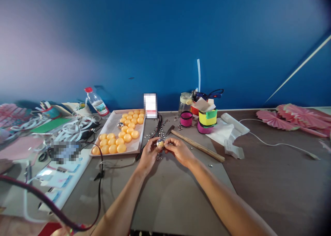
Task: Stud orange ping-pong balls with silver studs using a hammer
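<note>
My left hand (148, 155) grips a small ball (160, 143), yellow-orange in one part and covered with shiny silvery pieces elsewhere. Close to the ball's right side, the thumb and fingers of my right hand (178, 150) are pinched together; whatever is between them is too small to make out. Loose silvery pieces (161, 129) lie scattered just beyond my hands, with a few more under the ball. To the left, a white tray (110, 122) carries many plain orange balls (121, 148) and one silver-covered ball (120, 125).
A hammer (199, 144) lies right of my hands. Behind it stand a magenta ring-shaped container (186, 118), a glass jar (184, 103) and a yellow-green holder (208, 117). A bottle (97, 103) leans behind the tray. A dark cable (100, 191) loops at left; pink paper fans (297, 117) lie right.
</note>
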The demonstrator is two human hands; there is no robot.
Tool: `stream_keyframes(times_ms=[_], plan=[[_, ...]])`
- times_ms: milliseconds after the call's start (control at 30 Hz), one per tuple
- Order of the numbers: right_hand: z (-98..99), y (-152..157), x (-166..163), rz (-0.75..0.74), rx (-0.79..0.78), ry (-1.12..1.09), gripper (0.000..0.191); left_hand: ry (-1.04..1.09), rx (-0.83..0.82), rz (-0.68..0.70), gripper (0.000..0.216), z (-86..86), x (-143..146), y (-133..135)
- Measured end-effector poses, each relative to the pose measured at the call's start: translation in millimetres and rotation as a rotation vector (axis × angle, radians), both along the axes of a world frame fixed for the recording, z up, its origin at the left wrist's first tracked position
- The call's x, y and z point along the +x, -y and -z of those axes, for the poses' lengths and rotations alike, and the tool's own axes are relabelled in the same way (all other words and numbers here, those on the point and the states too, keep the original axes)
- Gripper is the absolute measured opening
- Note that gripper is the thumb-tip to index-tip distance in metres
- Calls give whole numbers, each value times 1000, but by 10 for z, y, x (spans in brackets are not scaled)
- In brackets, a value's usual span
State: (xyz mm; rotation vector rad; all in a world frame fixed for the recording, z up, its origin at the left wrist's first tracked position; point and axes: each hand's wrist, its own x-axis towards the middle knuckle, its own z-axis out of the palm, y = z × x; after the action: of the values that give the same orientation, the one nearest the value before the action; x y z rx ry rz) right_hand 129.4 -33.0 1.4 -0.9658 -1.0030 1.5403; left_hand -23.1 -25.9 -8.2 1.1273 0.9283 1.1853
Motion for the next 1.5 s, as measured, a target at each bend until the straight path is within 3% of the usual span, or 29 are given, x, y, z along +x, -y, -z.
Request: stream_keyframes(times_ms=[167,300,433,800,967,1033,1167,1333,1500], plan=[[-2,1,-7,29,-9,-4,19,-116,70,-27,38,-19,15,12],[-18,8,-14,55,51,59,18,-89,51,-21,37,-15,34,25],[-23,10,-30,33,41,-11,25,-57,77,-16,38,-18,23,24],[20,1,-26,54,41,46,23,-151,76,-19,40,-42,30,46],[36,-77,58,36,74,-65,21,102,-43,46,40,-86,50,25],[90,-120,112,125,129,69,16,228,-117,79,40,-100,41,12],[224,-127,124,241,407,692,16,347,-173,107,40,-113,9,-10],[200,-19,-34,43,604,1194,31,319,-165,26,37,-144,-3,-16],[182,-21,-103,-19,632,1415,24,250,-119,10,32,-155,12,-18]])
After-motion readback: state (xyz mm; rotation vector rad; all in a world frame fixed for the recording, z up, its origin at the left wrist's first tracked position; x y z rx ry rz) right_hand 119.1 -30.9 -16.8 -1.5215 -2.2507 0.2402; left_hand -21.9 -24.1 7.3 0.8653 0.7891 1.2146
